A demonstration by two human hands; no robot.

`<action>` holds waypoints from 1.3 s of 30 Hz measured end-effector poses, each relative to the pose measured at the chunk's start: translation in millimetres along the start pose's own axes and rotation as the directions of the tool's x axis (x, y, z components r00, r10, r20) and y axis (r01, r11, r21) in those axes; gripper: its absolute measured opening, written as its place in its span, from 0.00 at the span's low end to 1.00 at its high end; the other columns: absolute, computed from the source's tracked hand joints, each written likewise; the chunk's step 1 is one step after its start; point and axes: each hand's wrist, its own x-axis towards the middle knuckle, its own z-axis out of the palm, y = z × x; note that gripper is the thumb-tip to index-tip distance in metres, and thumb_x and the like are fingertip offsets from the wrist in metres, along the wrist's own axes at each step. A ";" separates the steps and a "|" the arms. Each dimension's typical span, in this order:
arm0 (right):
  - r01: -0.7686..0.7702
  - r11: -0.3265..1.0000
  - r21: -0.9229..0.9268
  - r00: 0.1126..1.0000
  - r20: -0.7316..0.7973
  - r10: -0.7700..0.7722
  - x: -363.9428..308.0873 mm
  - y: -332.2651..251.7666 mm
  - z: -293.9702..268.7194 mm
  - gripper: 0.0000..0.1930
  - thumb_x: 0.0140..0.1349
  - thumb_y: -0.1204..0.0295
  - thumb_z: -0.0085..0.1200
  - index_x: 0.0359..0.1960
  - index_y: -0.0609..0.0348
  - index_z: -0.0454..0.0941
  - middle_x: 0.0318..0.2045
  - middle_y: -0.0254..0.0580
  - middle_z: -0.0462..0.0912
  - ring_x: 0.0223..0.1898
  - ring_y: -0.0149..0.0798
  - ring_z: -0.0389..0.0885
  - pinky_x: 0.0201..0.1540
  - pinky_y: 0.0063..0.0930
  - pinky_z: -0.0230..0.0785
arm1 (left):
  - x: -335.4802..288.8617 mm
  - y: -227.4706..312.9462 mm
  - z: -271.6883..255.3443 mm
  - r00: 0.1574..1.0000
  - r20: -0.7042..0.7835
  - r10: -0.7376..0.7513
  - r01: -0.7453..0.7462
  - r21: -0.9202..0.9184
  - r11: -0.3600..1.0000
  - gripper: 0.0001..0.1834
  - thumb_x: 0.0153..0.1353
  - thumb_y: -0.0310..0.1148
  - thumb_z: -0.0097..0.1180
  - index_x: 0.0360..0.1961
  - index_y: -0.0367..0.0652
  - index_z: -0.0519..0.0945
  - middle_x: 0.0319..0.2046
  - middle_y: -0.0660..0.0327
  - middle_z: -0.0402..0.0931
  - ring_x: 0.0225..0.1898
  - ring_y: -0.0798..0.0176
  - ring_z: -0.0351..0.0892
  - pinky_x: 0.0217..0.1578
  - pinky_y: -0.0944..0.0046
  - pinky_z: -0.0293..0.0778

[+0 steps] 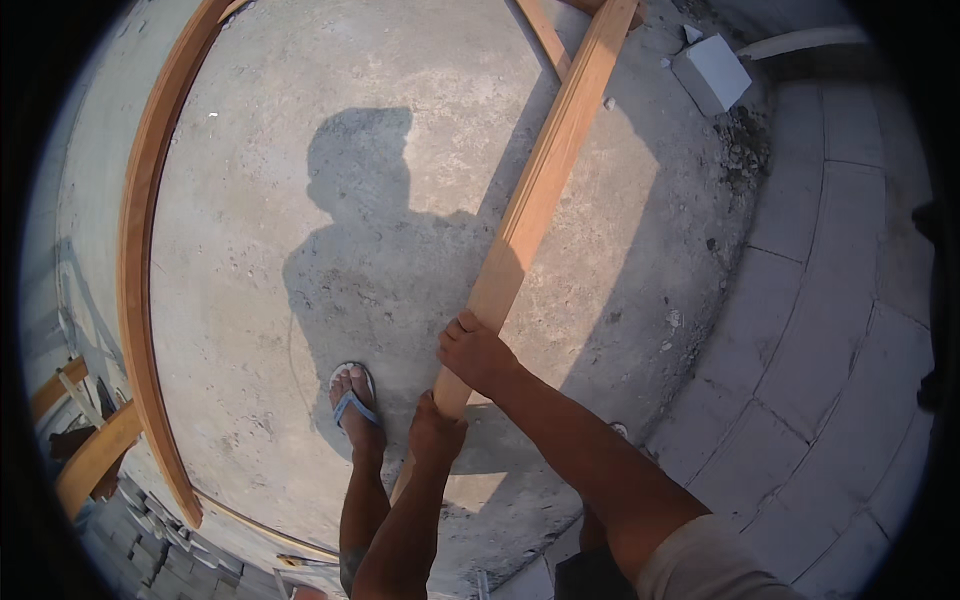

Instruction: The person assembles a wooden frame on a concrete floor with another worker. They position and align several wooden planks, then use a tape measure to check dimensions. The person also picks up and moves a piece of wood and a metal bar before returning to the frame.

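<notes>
A long wooden frame beam (540, 190) with a grooved edge runs from the far right down toward me, raised off the concrete floor. My right hand (478, 352) is closed over its near part, fingers wrapped across the edge. Closer to me, my left hand (437, 432) grips the same beam near its lower end, which my hands and arm partly hide. At the far end, a thinner wooden brace (545, 40) meets the beam at an angle. My foot in a blue-strapped flip-flop (354, 405) stands left of the beam.
Another brown wooden beam (140, 230) stretches along the left. Pale block masonry (820, 300) borders the right side, with a loose white block (712, 75) and rubble at the far right. Lower left are wooden boards (100, 455) and several grey blocks (170, 530).
</notes>
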 end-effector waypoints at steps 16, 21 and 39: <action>0.076 0.975 0.208 0.929 -0.371 0.007 -134.5 -4.8 87.2 0.05 0.53 0.67 0.56 0.32 0.47 0.81 0.36 0.26 0.79 0.49 0.30 0.74 0.60 0.28 0.58 | -71.8 30.2 104.7 0.989 -0.015 -0.148 0.142 0.398 0.906 0.33 0.46 0.46 0.67 0.49 0.37 0.70 0.37 0.45 0.82 0.42 0.41 0.83 0.46 0.48 0.76; 0.123 0.968 0.219 0.956 -0.289 -0.056 -186.6 6.1 92.8 0.05 0.53 0.66 0.56 0.32 0.45 0.81 0.35 0.26 0.79 0.47 0.30 0.74 0.62 0.27 0.55 | -96.6 45.9 137.5 0.984 0.053 -0.168 0.133 0.398 0.908 0.35 0.48 0.47 0.67 0.53 0.37 0.70 0.41 0.46 0.82 0.43 0.44 0.83 0.46 0.49 0.76; 0.053 0.896 0.441 0.996 -0.089 -0.015 -185.4 -136.0 107.1 0.18 0.52 0.70 0.56 0.45 0.61 0.80 0.46 0.46 0.78 0.57 0.47 0.70 0.70 0.50 0.44 | -169.9 -102.0 157.4 0.946 -0.009 -0.325 0.317 0.240 0.917 0.33 0.51 0.40 0.66 0.54 0.33 0.67 0.48 0.42 0.74 0.53 0.42 0.74 0.52 0.49 0.73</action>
